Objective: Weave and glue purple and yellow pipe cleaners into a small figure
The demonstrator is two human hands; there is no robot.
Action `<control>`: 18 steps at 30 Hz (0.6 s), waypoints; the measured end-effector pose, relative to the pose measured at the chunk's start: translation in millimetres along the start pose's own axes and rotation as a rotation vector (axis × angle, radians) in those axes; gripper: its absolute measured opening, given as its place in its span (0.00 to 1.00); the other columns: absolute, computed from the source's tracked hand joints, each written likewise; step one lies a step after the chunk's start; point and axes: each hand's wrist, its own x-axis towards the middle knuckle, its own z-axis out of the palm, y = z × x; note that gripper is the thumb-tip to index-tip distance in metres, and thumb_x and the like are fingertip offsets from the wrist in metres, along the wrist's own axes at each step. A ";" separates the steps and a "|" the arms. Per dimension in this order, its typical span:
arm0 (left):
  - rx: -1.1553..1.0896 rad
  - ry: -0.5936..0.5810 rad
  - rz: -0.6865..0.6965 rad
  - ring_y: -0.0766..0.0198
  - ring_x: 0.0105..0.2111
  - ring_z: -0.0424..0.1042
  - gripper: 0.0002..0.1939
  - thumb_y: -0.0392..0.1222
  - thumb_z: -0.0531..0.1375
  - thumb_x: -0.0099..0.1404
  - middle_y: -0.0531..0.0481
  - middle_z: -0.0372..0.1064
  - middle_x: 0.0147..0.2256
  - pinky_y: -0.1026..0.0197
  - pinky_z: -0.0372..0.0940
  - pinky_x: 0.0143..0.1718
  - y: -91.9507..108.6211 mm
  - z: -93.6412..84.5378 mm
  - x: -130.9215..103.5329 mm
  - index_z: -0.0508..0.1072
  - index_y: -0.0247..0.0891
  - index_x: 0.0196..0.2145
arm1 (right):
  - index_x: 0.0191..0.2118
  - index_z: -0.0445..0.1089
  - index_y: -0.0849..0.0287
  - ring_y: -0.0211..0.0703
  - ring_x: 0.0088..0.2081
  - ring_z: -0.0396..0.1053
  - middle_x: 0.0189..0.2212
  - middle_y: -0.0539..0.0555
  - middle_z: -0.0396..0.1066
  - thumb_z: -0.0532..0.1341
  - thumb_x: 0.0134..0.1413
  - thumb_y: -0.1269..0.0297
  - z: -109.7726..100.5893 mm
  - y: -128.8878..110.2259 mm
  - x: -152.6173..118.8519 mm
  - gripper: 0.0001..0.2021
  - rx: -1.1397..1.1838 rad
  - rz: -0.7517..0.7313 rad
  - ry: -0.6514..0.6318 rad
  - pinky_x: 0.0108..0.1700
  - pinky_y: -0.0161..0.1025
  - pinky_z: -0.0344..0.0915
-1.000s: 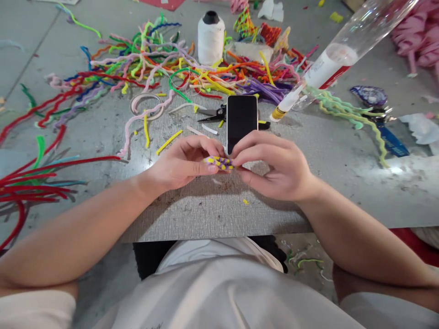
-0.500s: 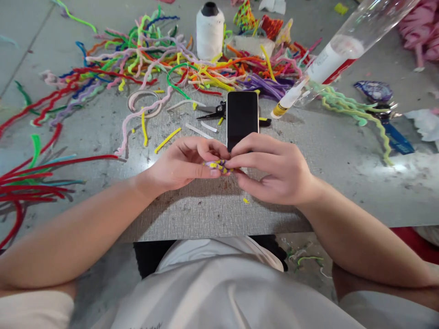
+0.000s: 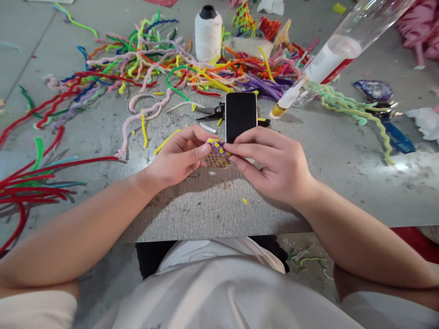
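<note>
A small woven piece of purple and yellow pipe cleaners [image 3: 218, 156] is held up between my two hands, its checkered face turned toward me. My left hand [image 3: 181, 153] pinches its left side, thumb on the upper left edge and fingers behind. My right hand [image 3: 274, 164] grips its right edge between thumb and fingertips. Just beyond the hands lies a phone [image 3: 241, 116] with a dark screen. Black-handled scissors [image 3: 216, 112] rest partly beneath the phone. Short yellow and white pipe-cleaner scraps [image 3: 144, 130] are scattered near my left hand.
A heap of coloured pipe cleaners [image 3: 137, 59] spreads across the back, with a white thread cone [image 3: 208, 36] in it. A glue bottle [image 3: 287, 100] leans by a large clear bottle [image 3: 338, 55]. A tape roll [image 3: 132, 104] lies left; red pipe cleaners [image 3: 30, 183] lie farther left.
The woven piece has been tilted up, so its broad checkered face now shows instead of a narrow edge. Both hands have turned slightly with it and keep their hold.
</note>
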 end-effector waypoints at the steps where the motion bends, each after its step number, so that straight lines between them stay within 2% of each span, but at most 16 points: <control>1: -0.009 0.004 -0.008 0.66 0.36 0.84 0.08 0.43 0.76 0.66 0.52 0.85 0.40 0.67 0.81 0.35 -0.2 -1.2 0.1 0.83 0.41 0.39 | 0.53 0.81 0.54 0.43 0.45 0.80 0.45 0.57 0.81 0.65 0.70 0.71 -0.4 0.6 0.2 0.12 0.010 0.016 0.004 0.47 0.41 0.78; 6: -0.060 0.027 -0.088 0.63 0.36 0.85 0.09 0.43 0.77 0.65 0.53 0.85 0.40 0.56 0.86 0.43 -1.7 -6.7 -0.4 0.84 0.42 0.41 | 0.50 0.82 0.54 0.42 0.43 0.79 0.43 0.56 0.80 0.64 0.70 0.72 0.9 5.3 0.6 0.10 0.080 0.017 -0.009 0.44 0.40 0.76; 9: -0.074 0.028 -0.130 0.59 0.40 0.87 0.09 0.42 0.77 0.64 0.52 0.85 0.42 0.51 0.87 0.45 -2.3 -9.5 -0.4 0.84 0.41 0.40 | 0.49 0.81 0.54 0.43 0.43 0.78 0.43 0.55 0.79 0.64 0.71 0.71 2.9 6.8 0.9 0.09 0.085 0.024 -0.032 0.46 0.41 0.77; 11: -0.076 0.028 -0.123 0.57 0.42 0.87 0.09 0.40 0.78 0.63 0.51 0.85 0.43 0.51 0.87 0.45 -2.5 -10.5 -0.2 0.84 0.41 0.39 | 0.49 0.80 0.54 0.43 0.44 0.78 0.43 0.56 0.79 0.64 0.71 0.71 3.6 7.1 0.9 0.09 0.083 0.034 -0.054 0.47 0.42 0.77; 18: -0.028 0.031 -0.093 0.58 0.38 0.86 0.08 0.37 0.79 0.60 0.49 0.85 0.42 0.54 0.87 0.42 1.2 -4.6 -0.6 0.86 0.40 0.35 | 0.48 0.81 0.56 0.41 0.43 0.79 0.42 0.56 0.80 0.62 0.70 0.75 1.1 7.6 -1.1 0.11 0.080 0.012 -0.088 0.45 0.40 0.77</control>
